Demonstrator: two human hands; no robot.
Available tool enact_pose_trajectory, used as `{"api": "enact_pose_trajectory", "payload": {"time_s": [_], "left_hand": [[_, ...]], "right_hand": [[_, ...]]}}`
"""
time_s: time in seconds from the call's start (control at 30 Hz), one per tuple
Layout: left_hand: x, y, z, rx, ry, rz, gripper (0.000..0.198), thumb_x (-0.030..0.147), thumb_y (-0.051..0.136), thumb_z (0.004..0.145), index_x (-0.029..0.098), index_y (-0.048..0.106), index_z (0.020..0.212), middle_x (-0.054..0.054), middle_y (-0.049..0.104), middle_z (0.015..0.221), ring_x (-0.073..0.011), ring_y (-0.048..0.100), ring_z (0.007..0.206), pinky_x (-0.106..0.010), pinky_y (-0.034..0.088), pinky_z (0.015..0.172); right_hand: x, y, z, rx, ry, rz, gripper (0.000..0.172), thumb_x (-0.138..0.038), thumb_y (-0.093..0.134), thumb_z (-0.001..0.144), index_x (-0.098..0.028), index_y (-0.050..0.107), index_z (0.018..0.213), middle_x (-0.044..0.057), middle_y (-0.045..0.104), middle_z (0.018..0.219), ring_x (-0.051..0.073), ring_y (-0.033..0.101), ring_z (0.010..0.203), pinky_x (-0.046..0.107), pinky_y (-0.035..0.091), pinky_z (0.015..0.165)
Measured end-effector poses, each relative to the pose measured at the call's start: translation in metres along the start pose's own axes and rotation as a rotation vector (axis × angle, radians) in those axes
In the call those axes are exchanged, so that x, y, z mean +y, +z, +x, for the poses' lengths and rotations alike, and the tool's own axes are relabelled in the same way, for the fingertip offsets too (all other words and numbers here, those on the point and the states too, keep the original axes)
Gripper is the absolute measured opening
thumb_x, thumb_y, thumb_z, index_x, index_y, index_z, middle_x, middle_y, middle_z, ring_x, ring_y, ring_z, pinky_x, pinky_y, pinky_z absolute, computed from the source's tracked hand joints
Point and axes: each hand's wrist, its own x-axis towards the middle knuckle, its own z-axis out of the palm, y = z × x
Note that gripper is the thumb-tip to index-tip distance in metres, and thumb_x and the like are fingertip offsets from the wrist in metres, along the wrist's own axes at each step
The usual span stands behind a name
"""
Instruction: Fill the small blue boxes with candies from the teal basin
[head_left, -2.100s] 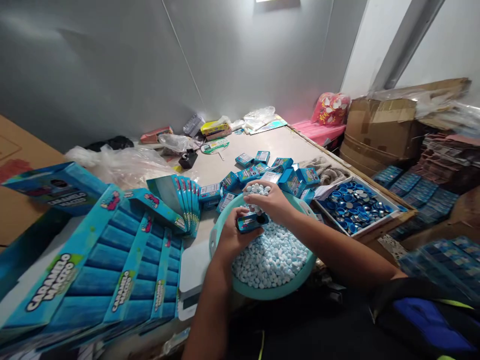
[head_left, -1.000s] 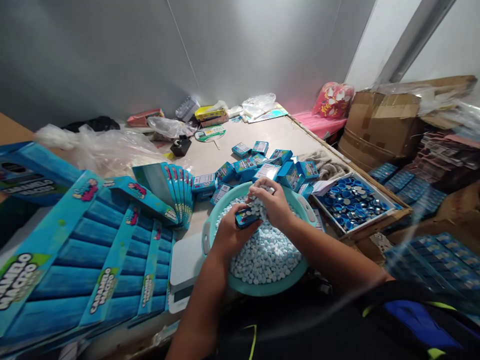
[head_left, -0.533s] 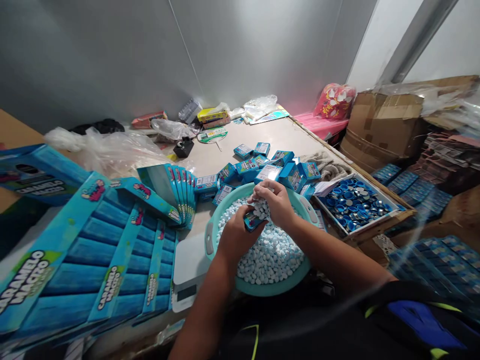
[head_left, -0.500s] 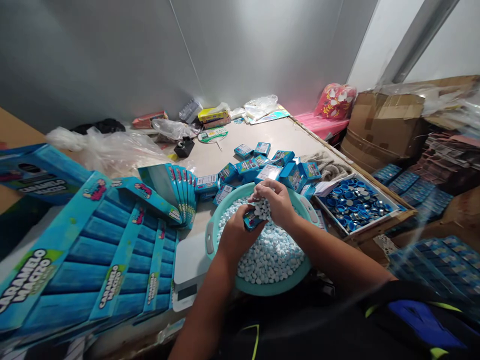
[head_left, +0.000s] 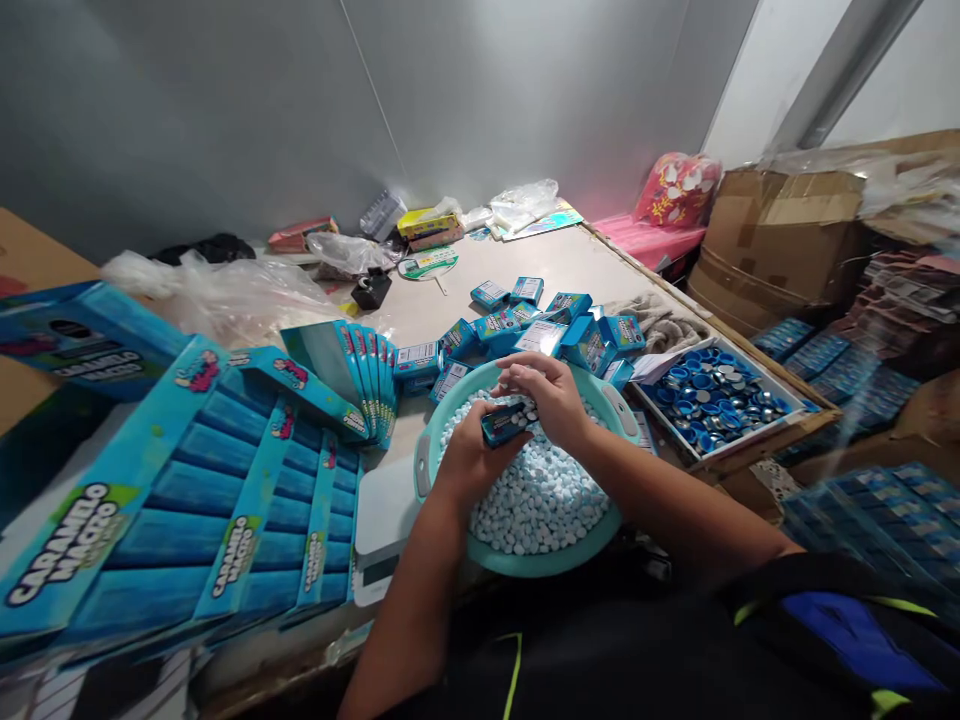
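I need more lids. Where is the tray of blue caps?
Head view, right side: the tray of blue caps sits just right of the teal basin.

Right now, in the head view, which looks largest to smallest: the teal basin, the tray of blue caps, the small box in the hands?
1. teal basin
2. tray of blue caps, slightly farther away, so the true gap is unsure
3. small box
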Motion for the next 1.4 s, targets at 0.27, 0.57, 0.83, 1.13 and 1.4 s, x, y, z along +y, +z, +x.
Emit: {"api": "enact_pose_trajectory", "payload": {"time_s": [0.27, 0.57, 0.83, 1.13, 1.4], "left_hand": [[0.003, 0.004, -0.003, 0.098, -0.022, 0.074, 0.039, 0.041, 0.084, 0.079, 0.022, 0.063, 0.106, -0.003, 0.072, 0.092, -0.0272, 0.072, 0.089, -0.035, 0.056, 0.074], [0.005, -0.001, -0.001, 0.113, -0.098, -0.006, 0.041, 0.048, 0.082, 0.081, 0.022, 0.060, 0.105, -0.003, 0.072, 0.095, -0.0255, 0.070, 0.089, -0.037, 0.054, 0.077], [0.002, -0.004, -0.001, 0.082, -0.052, -0.021, 0.040, 0.045, 0.083, 0.080, 0.022, 0.062, 0.105, 0.000, 0.071, 0.094, -0.0237, 0.069, 0.087, -0.035, 0.053, 0.074], [0.003, -0.008, -0.002, 0.164, -0.061, 0.003, 0.040, 0.047, 0.083, 0.079, 0.022, 0.065, 0.105, -0.003, 0.072, 0.100, -0.0268, 0.070, 0.095, -0.040, 0.058, 0.087], [0.001, -0.007, -0.003, 0.178, -0.048, 0.016, 0.043, 0.049, 0.084, 0.077, 0.023, 0.066, 0.106, -0.003, 0.072, 0.095, -0.0244, 0.070, 0.087, -0.038, 0.059, 0.080]], "right_hand": [[0.001, -0.004, 0.002, -0.046, -0.053, -0.045, 0.024, -0.046, 0.073, 0.083, -0.022, 0.074, 0.081, -0.002, 0.064, 0.066, 0.016, 0.064, 0.062, 0.030, 0.051, 0.065], [-0.006, -0.001, -0.001, -0.102, -0.113, -0.087, 0.038, -0.055, 0.074, 0.081, -0.021, 0.070, 0.064, 0.002, 0.065, 0.071, 0.018, 0.062, 0.068, 0.032, 0.050, 0.067], [-0.005, -0.001, -0.001, -0.124, -0.066, -0.119, 0.038, -0.057, 0.073, 0.082, -0.021, 0.073, 0.070, 0.002, 0.066, 0.068, 0.019, 0.062, 0.069, 0.033, 0.051, 0.073], [0.008, -0.005, 0.000, -0.237, 0.029, -0.005, 0.058, -0.074, 0.057, 0.090, -0.019, 0.076, 0.089, 0.005, 0.073, 0.075, 0.024, 0.070, 0.081, 0.039, 0.053, 0.087], [0.007, -0.001, 0.000, -0.187, -0.033, -0.010, 0.038, -0.050, 0.062, 0.094, -0.024, 0.068, 0.121, 0.003, 0.078, 0.085, 0.025, 0.075, 0.090, 0.047, 0.056, 0.098]]}}
